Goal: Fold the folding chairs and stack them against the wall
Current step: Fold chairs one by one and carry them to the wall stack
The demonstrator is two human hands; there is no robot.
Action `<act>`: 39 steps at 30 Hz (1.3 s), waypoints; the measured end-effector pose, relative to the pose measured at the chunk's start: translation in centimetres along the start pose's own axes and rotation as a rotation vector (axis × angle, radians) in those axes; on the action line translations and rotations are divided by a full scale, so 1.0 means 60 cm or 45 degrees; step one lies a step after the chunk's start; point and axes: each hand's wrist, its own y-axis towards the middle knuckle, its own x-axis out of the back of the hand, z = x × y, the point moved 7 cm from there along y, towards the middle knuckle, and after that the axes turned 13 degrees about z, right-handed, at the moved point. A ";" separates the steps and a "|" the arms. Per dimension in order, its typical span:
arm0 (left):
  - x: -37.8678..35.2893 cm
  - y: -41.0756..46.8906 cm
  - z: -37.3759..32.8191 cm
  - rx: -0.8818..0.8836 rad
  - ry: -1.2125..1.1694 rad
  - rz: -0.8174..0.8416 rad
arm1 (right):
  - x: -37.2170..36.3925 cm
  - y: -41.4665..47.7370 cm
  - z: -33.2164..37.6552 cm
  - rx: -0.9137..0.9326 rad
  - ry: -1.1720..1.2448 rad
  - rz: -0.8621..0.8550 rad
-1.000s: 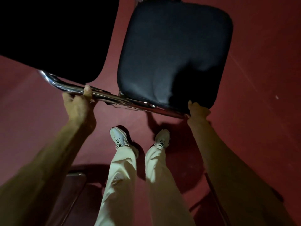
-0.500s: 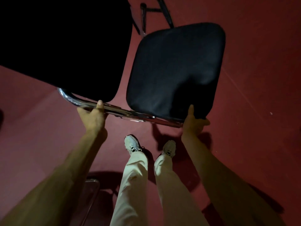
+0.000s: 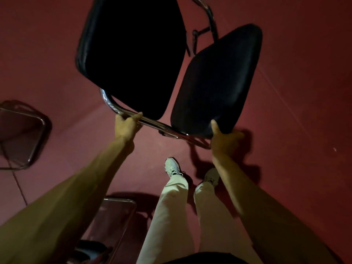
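Since a second ago the folding chair swings up ahead of my shoes, seat pad tipping toward the backrest, my left hand with fingers wrapped round its chrome tube, my right hand pinching the pad's near edge, so it is probably almost folded, though gloom hides the hinge.

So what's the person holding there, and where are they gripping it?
A black folding chair. The left hand grips its chrome tube; the right hand grips the near edge of the seat.

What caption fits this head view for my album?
Left hand grips the chrome tube of a black chair, right hand its seat, above red floor.
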 end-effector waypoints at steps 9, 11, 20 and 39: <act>0.057 -0.003 -0.077 -0.083 -0.266 0.017 | 0.007 0.018 0.018 0.022 -0.122 0.167; 0.065 0.002 -0.098 -0.067 -0.223 0.059 | 0.006 0.015 0.023 0.037 -0.126 0.181; 0.115 0.010 -0.118 -0.036 -0.142 -0.060 | -0.031 -0.013 0.051 0.187 -0.163 0.282; 0.117 -0.063 -0.211 -0.205 -0.006 0.131 | -0.233 -0.089 0.161 0.269 -0.569 0.737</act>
